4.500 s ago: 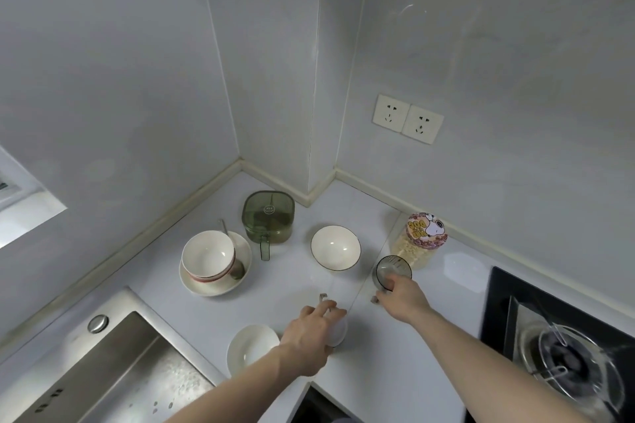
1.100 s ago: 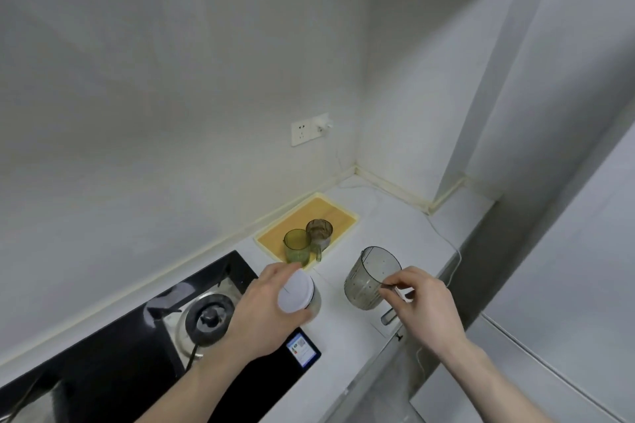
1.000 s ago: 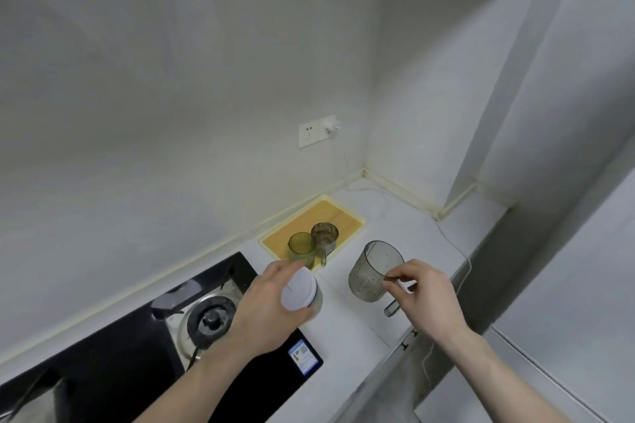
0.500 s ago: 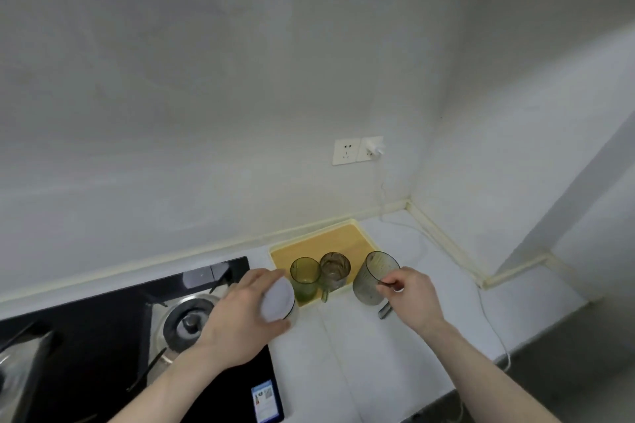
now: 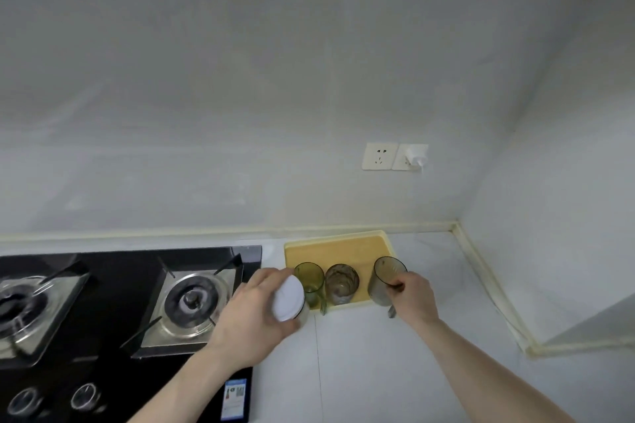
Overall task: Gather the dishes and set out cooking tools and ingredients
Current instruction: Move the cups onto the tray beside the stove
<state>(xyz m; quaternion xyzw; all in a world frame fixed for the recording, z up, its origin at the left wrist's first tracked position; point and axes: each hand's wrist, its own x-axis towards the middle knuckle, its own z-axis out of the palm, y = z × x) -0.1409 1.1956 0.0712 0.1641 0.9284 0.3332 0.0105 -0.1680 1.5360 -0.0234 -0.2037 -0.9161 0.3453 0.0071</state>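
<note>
Carrying two items to the yellow tray (image 5: 338, 245) at the back of the tabletop (image 5: 378, 354); setting-down step seems in hand. Left hand (image 5: 256, 314) curls round a white-lidded jar (image 5: 288, 299), held tilted just left of the tray, beside the stove (image 5: 120, 299). Right hand (image 5: 412, 295) pinches the rim of a grey handled cup (image 5: 383, 282) at the tray's right front corner; cannot tell whether its base touches down. Green cup (image 5: 309, 280) and brown glass (image 5: 341, 283) stand on the tray, between the two hands. Next move likely calls for lowering the grey cup upright beside the brown glass, then finding room for the jar.
</note>
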